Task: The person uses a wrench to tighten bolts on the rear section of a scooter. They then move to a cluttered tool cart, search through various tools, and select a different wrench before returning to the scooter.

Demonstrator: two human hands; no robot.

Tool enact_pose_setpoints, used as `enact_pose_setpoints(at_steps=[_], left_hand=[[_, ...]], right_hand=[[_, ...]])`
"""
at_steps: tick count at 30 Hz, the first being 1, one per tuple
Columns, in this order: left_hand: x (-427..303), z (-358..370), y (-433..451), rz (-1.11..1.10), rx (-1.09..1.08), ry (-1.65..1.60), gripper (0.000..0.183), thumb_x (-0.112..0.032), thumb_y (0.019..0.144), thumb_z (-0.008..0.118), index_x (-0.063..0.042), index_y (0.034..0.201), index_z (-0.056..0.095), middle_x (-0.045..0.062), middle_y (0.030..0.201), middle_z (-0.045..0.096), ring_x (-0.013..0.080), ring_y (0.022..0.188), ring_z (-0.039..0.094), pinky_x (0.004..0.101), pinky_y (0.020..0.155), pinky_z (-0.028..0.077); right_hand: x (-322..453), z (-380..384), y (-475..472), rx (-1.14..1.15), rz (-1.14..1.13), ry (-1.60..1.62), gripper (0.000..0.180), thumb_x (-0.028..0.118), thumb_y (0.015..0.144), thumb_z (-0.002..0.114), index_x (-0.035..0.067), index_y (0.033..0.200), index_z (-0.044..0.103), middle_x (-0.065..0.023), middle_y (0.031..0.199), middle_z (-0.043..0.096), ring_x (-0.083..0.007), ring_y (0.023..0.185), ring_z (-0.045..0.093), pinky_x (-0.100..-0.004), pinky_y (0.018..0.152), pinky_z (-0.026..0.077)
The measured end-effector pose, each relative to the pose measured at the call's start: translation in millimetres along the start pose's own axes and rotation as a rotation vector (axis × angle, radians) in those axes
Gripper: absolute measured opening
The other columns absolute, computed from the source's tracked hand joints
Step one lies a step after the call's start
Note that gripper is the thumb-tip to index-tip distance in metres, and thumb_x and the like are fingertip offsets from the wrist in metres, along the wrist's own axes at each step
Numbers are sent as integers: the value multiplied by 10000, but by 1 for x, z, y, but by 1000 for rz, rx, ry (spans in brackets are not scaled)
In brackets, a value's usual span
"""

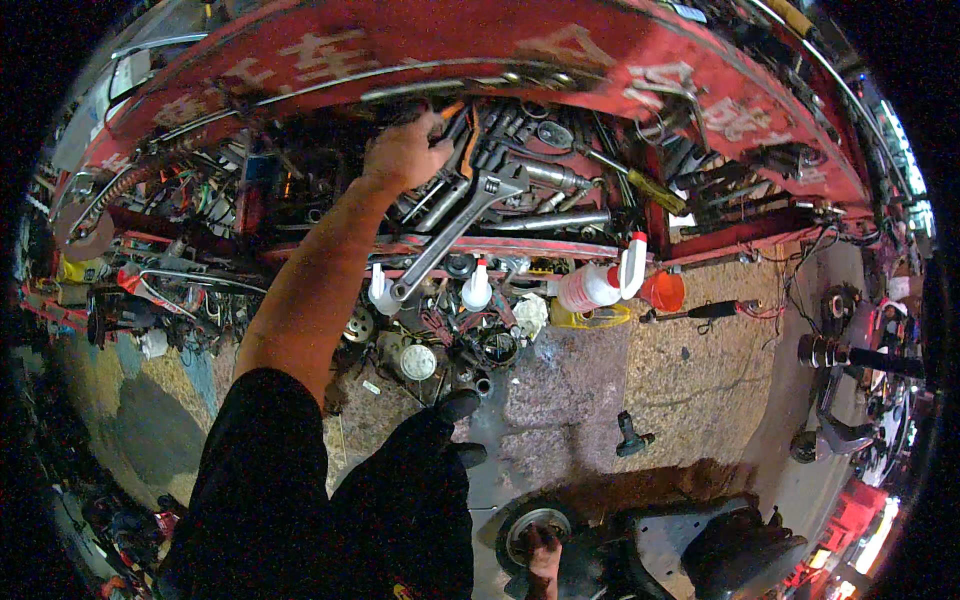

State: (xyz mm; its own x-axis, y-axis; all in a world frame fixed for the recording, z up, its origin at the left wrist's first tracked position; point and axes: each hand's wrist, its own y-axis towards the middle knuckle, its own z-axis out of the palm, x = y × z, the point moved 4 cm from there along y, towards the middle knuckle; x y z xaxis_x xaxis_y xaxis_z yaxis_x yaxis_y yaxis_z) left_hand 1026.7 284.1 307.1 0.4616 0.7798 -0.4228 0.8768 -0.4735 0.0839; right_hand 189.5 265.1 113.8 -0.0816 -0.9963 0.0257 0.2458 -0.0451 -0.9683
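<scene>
My left hand (405,154), at the end of a bare forearm with a black sleeve, reaches into an open red metal tool chest (480,246). Its fingers are bent and partly hidden, beside an orange-handled tool (470,142); whether they grip anything is unclear. A large adjustable wrench (457,229) lies slantwise just right of the hand, its handle over the chest's front edge. Sockets, a chrome air ratchet or similar tool (551,174) and a yellow-handled tool (652,191) lie further right. At the bottom edge, what looks like my right hand (544,559), its fingers darkened, hangs over a round wheel-like part (525,521).
White spray bottles (478,289), a red-and-white bottle (589,289) and an orange funnel or cup (663,291) stand below the chest's front edge. A cordless tool (632,435) lies on the floor. A dark seat-like object (739,551) is at lower right.
</scene>
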Motion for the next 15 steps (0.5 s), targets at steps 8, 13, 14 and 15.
enact_pose_setpoints(at_steps=[8,13,14,15], left_hand=[[-58,19,8,-205,113,84,991,-596,729,732,-183,1522,305,166,1545,322,465,1406,293,613,1098,315],[-89,28,-7,-37,66,206,843,-510,767,714,-157,1464,396,156,1483,418,429,1371,357,563,1113,322],[-97,30,-11,61,62,152,836,-505,771,709,-160,1465,396,152,1489,414,433,1376,348,573,1111,317],[-104,33,-16,126,116,98,830,-500,774,705,-162,1466,397,148,1495,409,437,1381,339,582,1108,312]], right_hand=[[-6,69,-51,-238,-225,-530,219,87,904,697,18,1112,679,-90,1056,704,-194,928,649,-324,830,511],[-17,149,-93,-177,-340,-732,269,156,894,713,6,1112,662,-98,1016,704,-206,882,640,-331,804,506],[-18,151,-95,-236,-322,-777,291,170,895,706,1,1124,643,-112,1003,701,-220,857,647,-336,768,517],[-18,152,-94,-232,-326,-841,327,186,900,690,-8,1150,606,-143,989,695,-251,818,665,-347,696,540]])
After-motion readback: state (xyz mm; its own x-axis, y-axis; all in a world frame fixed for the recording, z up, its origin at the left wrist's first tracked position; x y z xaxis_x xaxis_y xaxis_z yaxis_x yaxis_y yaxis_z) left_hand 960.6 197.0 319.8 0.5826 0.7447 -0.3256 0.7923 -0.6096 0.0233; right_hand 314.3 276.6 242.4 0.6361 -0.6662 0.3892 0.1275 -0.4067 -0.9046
